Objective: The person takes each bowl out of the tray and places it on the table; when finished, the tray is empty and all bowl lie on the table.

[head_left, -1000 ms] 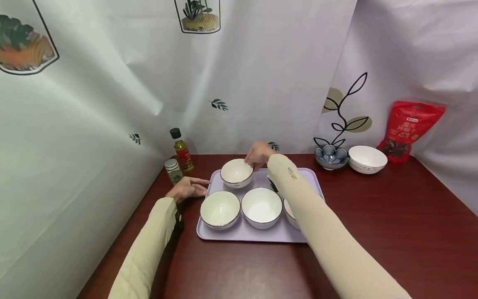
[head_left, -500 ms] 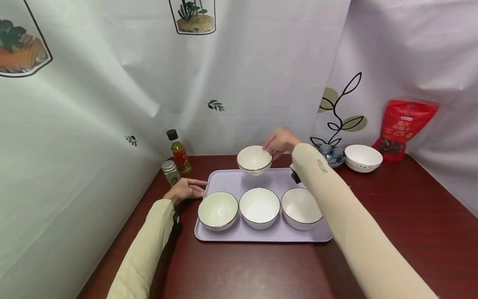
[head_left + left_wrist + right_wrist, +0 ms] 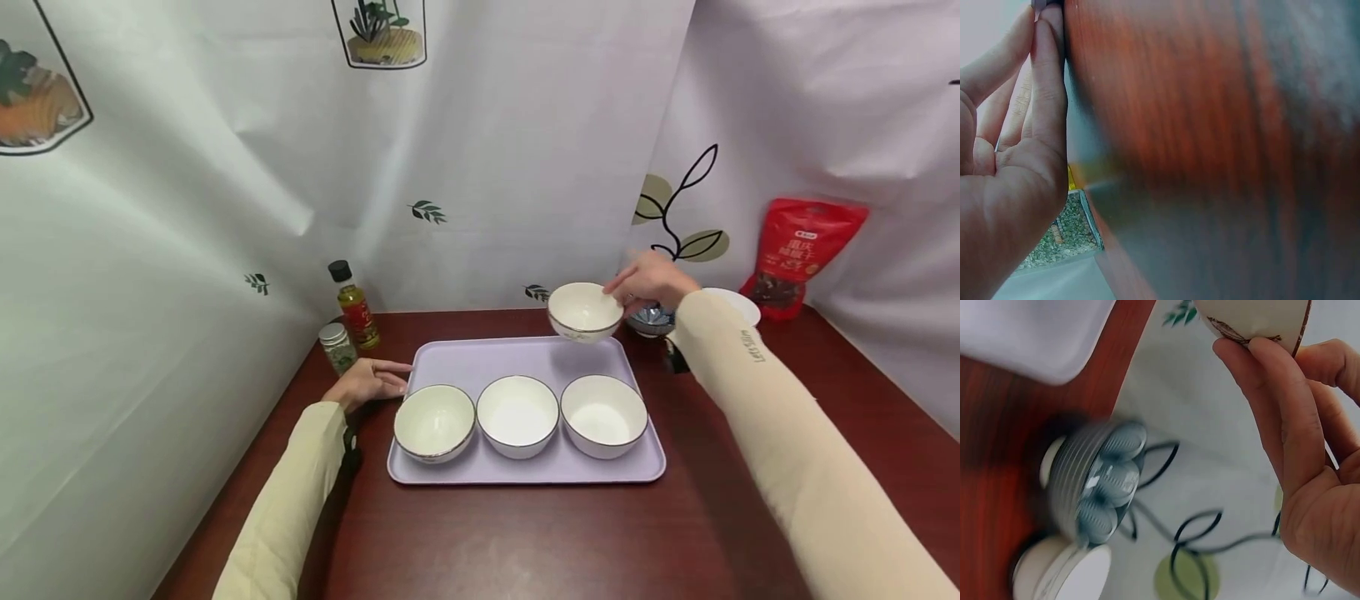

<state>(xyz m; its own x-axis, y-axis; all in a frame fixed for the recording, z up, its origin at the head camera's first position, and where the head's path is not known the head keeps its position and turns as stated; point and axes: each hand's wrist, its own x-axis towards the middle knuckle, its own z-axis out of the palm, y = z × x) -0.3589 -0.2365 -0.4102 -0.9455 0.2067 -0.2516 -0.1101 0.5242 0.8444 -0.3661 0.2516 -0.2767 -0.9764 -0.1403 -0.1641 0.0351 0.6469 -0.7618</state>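
Note:
My right hand (image 3: 652, 279) pinches the rim of a small white bowl (image 3: 583, 310), thumb inside and fingers against the outer wall. In the head view this bowl hangs above the far right corner of a lilac tray (image 3: 480, 357); the right wrist view shows its patterned side (image 3: 1260, 315). Three white bowls with dark rims stand in a row along the tray's near side: a left bowl (image 3: 435, 421), a middle bowl (image 3: 517, 414) and a right bowl (image 3: 603, 414). My left hand (image 3: 366, 383) holds the tray's left edge between thumb and fingertips.
Behind my left hand stand a herb jar (image 3: 338, 346) and an oil bottle (image 3: 355, 307). A blue-grey petal-shaped bowl (image 3: 1100, 481), another white bowl (image 3: 1079, 575) and a red snack bag (image 3: 798, 250) stand at the back right, partly behind my right arm. A printed curtain (image 3: 510, 167) borders the table.
My right hand has lifted the small bowl off the tray's far left part and carried it rightward to the far right corner. My left hand stays at the tray's edge.

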